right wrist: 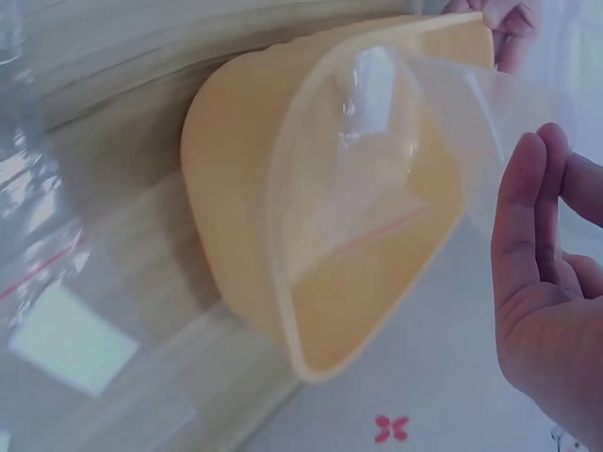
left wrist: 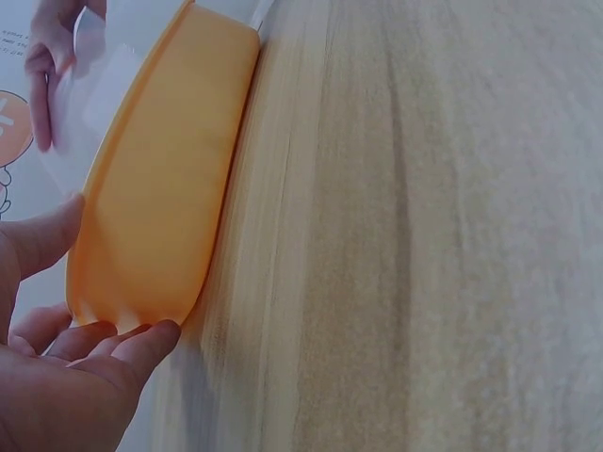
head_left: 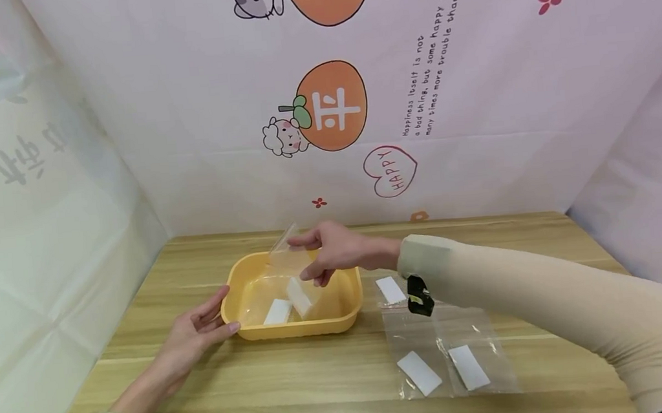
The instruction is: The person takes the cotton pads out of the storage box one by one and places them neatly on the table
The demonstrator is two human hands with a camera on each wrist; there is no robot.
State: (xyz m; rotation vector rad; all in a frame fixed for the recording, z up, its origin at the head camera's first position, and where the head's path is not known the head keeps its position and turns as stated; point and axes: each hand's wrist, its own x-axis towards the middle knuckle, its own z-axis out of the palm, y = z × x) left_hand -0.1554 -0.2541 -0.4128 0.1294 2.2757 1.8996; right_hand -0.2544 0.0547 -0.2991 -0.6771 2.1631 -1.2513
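A yellow plastic bin (head_left: 300,329) stands on the wooden table, left of the middle. My left hand (head_left: 186,338) grips its left end, thumb at the rim and fingers against the end wall in the left wrist view. Over the bin, my right hand (head_left: 340,248) pinches a clear plastic bag (head_left: 290,259) near its edge. A white rectangular piece (head_left: 299,296) shows at the low end of this bag, inside the bin. Beside it in the bin lies another white piece (head_left: 278,312). A red line crosses clear plastic inside the bin in the right wrist view.
Right of the bin, several clear bags (head_left: 416,329) lie on the table (head_left: 298,377), with white pieces (head_left: 419,373) in them. The right sleeve (head_left: 506,277) passes over part of them. A printed cloth wall (head_left: 219,189) rises behind the table.
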